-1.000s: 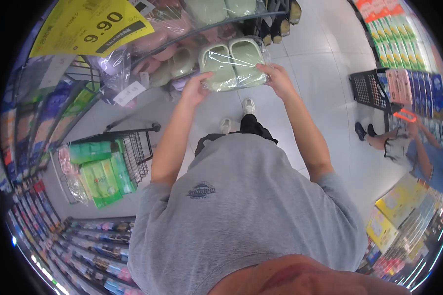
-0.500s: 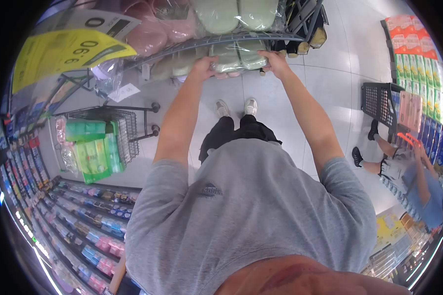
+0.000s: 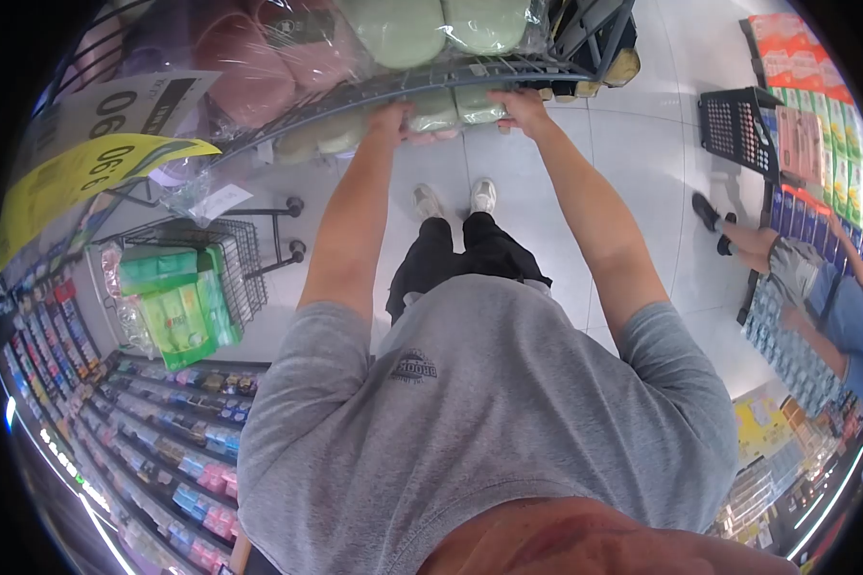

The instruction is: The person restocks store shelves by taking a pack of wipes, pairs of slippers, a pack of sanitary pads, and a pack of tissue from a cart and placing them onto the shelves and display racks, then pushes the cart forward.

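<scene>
Head view, 12 o'clock being straight ahead of the wearer. Pale green slippers (image 3: pixel 435 113), a pair in clear plastic, lie at 12 o'clock, below the front edge of the wire shelf (image 3: pixel 547 69) and between the two hands. Left hand (image 3: pixel 388 120) grips the pair's 9 o'clock side; right hand (image 3: pixel 523 111) grips the 3 o'clock side. Both grips partly hidden; firmness cannot be told.

Handling (judged): light, soft, foam-like; should give under a squeeze and spring back. Not fragile. Wrap probably slick, so the pair may shift inside it. Best hold: both outer sides, pressing through to the slippers themselves rather than pinching loose film.

Orientation: slippers side by side, long axes roughly parallel, apparently running 12 to 6 o'clock. Rounded near ends face 6; far ends covered by the shelf. Toe or heel nearest: cannot settle.

Surroundings: pink slippers (image 3: pixel 235 81) on the shelf at 11; another wrapped green pair (image 3: pixel 393 31) at 12; yellow price sign (image 3: pixel 81 187) at 10; loaded cart (image 3: pixel 243 264) at 9
</scene>
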Tool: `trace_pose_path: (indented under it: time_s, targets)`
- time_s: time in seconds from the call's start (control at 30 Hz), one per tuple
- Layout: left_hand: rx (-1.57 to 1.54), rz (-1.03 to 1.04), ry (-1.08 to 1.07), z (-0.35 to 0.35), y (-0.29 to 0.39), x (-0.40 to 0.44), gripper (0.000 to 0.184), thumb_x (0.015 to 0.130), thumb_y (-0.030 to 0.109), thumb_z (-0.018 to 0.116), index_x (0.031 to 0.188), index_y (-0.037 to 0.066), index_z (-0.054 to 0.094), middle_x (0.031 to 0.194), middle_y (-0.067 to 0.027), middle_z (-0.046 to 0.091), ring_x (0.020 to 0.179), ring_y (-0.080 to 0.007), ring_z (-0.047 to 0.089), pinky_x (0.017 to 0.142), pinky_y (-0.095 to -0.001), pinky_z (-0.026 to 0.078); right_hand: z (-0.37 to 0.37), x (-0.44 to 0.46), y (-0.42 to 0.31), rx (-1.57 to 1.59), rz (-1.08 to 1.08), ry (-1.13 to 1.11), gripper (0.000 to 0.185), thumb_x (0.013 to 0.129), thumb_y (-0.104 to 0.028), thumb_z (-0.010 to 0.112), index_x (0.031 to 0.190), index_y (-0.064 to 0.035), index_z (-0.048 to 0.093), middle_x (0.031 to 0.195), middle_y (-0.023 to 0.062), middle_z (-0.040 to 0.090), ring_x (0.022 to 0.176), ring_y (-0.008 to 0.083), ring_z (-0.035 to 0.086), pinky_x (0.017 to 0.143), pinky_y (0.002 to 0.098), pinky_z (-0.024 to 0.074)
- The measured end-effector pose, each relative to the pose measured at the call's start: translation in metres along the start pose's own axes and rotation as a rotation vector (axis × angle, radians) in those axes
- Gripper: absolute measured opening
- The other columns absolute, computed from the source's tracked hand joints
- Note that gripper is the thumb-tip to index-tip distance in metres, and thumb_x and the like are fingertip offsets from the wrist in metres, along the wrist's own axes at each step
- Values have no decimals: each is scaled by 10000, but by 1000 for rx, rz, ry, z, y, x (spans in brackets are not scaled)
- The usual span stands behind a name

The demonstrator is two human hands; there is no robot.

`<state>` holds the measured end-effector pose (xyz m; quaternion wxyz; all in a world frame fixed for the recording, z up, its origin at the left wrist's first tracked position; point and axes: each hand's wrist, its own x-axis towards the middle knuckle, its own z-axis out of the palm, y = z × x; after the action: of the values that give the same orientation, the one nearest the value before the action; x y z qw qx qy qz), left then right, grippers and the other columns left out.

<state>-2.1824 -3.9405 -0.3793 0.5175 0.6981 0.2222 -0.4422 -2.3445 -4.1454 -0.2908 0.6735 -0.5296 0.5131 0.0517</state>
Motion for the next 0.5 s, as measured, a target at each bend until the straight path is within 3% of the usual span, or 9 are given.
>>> trace_pose_path:
  time_s: [0.17,0.23,0.3,0.33,0.4,0.5]
  targets:
    - [-119,-13,-81,11,14,-47,415,744,164,724,1115,96,553,1152,-134,512,965,-318,566,803,-470,506,-13,22,10,-105,-21,68,622,680,-261,793,1113,77,502,1096,173,569,899,254,621,622,332,568]
    - [-105,-34,-97,10,14,-49,420,752,179,718,1125,89,548,1181,-144,504,988,-325,564,816,-476,502,-12,21,8,-128,-58,46,595,667,-320,797,1024,89,554,1002,164,611,773,230,646,539,302,558]
    - [-12,0,-126,7,11,-47,521,815,358,657,1234,95,494,1186,-178,508,1000,-336,559,848,-475,484,-11,14,4,-152,-71,83,584,678,-344,783,1002,92,569,961,158,621,720,223,646,535,299,556]
    - [-10,-10,-127,8,5,-50,521,815,358,657,1234,95,494,1186,-178,508,1000,-336,559,848,-475,484,-14,4,6,-175,-76,125,578,689,-367,770,981,95,584,919,153,632,667,215,646,530,297,554]
    - [-9,25,-256,4,8,-62,699,845,565,530,1351,107,383,1176,-212,525,1016,-334,554,892,-462,455,-13,-10,3,-152,-134,134,608,709,-389,754,1026,96,570,921,160,631,667,211,648,533,290,548]
    - [-105,44,-360,0,7,-112,812,840,673,428,1410,112,292,1178,-207,543,1021,-313,551,917,-443,434,-18,-17,31,-65,-302,197,646,752,-424,719,1108,85,543,914,169,626,673,202,649,536,280,533]
